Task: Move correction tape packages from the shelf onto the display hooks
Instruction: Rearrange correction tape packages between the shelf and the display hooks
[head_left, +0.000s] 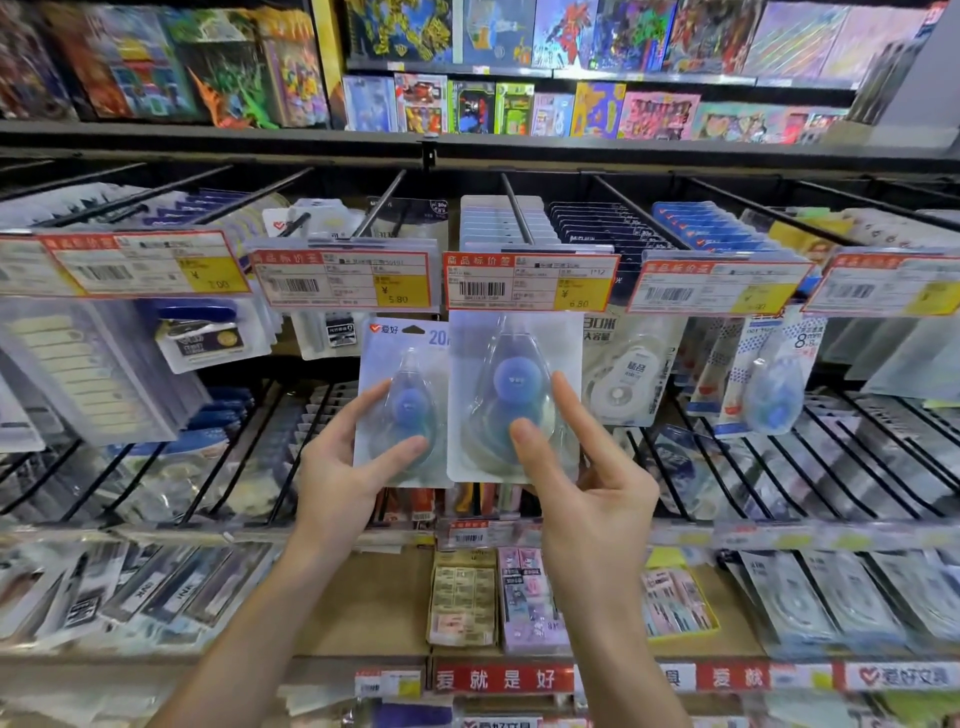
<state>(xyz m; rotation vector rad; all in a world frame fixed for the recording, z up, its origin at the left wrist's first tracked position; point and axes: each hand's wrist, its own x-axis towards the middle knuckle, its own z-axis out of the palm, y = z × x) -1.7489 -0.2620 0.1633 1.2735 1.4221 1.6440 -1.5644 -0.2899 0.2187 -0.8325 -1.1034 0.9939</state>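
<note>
While rows of black metal display hooks (515, 208) stretch across behind, your right hand (582, 467) pinches the larger clear-blistered blue correction tape package (514, 395) below the middle red-bordered price tag (530, 283), and your left hand (348, 462) clamps a smaller matching package (402, 400) just left.

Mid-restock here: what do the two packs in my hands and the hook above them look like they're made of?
Right-hand pack: clear glossy plastic blister, judging by the glare, on a pale, probably card backing. Left-hand pack: same build, with a printed matte-looking card showing at the top. Hook: thin black rod, likely coated metal wire. Left hand and right hand each grip one pack.
</note>
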